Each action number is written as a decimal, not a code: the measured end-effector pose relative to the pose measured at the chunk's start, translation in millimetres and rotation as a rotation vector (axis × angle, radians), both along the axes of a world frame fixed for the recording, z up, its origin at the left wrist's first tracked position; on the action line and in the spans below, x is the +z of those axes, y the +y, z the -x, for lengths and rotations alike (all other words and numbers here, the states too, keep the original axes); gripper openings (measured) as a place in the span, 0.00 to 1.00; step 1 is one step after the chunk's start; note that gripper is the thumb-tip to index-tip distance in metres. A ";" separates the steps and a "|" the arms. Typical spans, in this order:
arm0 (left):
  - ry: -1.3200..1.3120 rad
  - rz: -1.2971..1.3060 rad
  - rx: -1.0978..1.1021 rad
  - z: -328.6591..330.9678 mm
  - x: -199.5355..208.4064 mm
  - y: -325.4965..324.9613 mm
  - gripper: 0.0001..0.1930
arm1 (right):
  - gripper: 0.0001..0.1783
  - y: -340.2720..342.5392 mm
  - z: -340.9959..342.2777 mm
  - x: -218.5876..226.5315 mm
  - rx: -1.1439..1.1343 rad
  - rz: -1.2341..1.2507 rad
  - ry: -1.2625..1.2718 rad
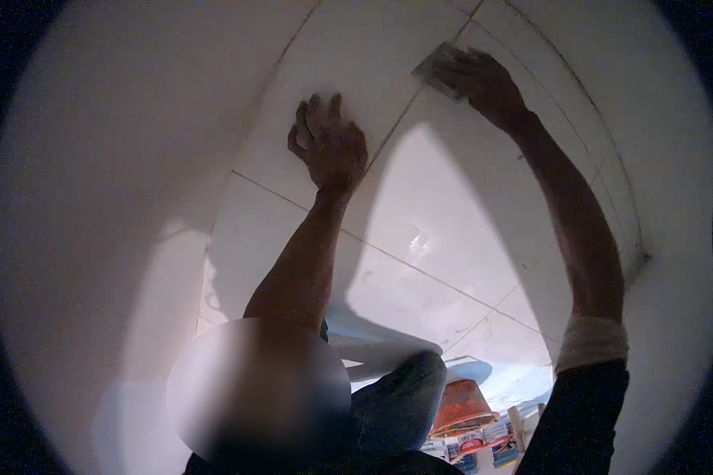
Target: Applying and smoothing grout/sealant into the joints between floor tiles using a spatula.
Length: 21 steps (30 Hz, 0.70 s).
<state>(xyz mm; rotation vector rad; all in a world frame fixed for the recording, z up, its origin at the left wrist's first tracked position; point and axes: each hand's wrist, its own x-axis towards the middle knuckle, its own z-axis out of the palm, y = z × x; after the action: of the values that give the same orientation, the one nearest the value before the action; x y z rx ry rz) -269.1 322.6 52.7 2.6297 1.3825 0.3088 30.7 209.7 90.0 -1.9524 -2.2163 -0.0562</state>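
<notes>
Large pale tiles (444,261) with thin dark joints spread out in front of me. My left hand (331,146) rests on a tile with its fingers spread, holding nothing. Farther up and to the right, my right hand (483,83) presses a flat, grey, squarish pad (431,71) against the tiles. The pad lies across a joint line, and its right part is hidden under my fingers. Whether it is a sponge or a stiff scraper, I cannot make out.
An orange-red bucket (461,402) stands near my bent knee (408,388) at the lower right. Several printed packages (483,443) lie beside it. Plain pale walls rise at the left (79,237) and right (673,261). My shadow darkens parts of the tiles.
</notes>
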 end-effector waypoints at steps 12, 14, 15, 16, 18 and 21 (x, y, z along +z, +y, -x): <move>0.000 0.049 0.013 4.1 9.9 0.5 0.30 | 0.24 36.2 -26.7 45.9 -0.030 0.114 0.321; -0.028 -0.002 -0.002 3.4 7.8 -0.7 0.31 | 0.23 60.7 -27.2 39.4 0.123 -0.080 0.120; -0.004 0.017 -0.004 4.7 7.4 -1.4 0.32 | 0.22 63.2 -24.4 37.8 0.069 0.078 0.099; -0.014 -0.003 -0.013 5.5 7.0 -1.6 0.32 | 0.21 58.5 -20.0 37.7 0.072 0.179 0.101; 0.003 0.003 0.005 7.0 6.8 -1.9 0.32 | 0.19 27.6 -5.5 42.6 0.013 0.389 0.204; -0.027 -0.008 0.007 6.7 6.6 -0.2 0.32 | 0.20 -54.9 29.0 57.7 -0.249 0.482 0.373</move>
<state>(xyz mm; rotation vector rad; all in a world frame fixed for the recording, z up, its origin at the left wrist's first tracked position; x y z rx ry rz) -275.8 322.4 59.3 2.6180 1.3860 0.3501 1.7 154.8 147.7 -2.2291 -1.8490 0.8083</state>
